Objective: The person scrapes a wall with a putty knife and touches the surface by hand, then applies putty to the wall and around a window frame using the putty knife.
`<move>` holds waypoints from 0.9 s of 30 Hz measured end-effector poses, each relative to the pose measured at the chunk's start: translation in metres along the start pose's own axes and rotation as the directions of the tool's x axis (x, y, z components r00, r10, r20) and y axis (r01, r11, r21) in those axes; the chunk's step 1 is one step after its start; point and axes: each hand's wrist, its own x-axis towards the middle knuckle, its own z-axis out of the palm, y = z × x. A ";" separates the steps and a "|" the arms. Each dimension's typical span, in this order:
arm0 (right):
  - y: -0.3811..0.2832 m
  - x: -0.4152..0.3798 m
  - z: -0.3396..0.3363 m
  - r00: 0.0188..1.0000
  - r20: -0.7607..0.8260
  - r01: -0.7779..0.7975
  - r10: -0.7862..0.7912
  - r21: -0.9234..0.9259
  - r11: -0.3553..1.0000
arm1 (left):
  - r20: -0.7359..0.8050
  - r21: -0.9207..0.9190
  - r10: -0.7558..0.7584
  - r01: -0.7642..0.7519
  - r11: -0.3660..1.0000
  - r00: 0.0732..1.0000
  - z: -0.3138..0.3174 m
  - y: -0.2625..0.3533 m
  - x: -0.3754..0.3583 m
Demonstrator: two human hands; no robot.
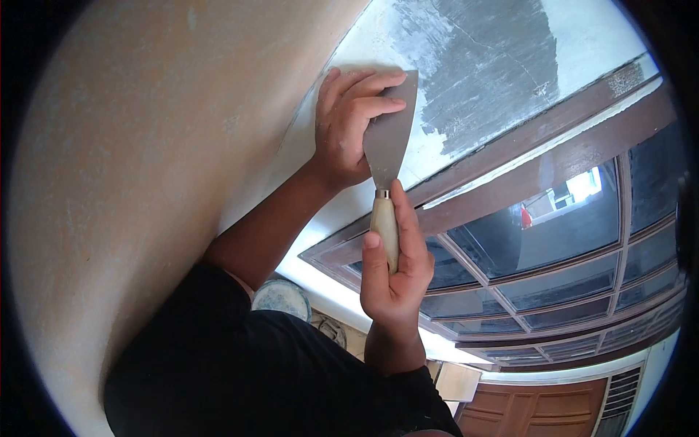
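Note:
A putty knife with a broad metal blade and a pale wooden handle stands blade-up in front of the wall. My right hand is closed round its handle, with a finger stretched along it toward the blade. Against the blade's left side is my left hand, bent fingers reaching over the face of the metal, its thumb hidden. Behind the blade, the white wall strip carries a grey patch with rough, streaky edges and fine cracks.
A bare beige wall rises close on the left. Along the right runs a brown window frame with glass panes. Below are a round container with whitish residue and a brown panelled door.

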 end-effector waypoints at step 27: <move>0.003 -0.003 0.003 1.000 -0.005 0.002 -0.003 -0.054 0.999 | -0.011 0.007 -0.021 0.021 1.000 1.000 0.001 -0.002 0.000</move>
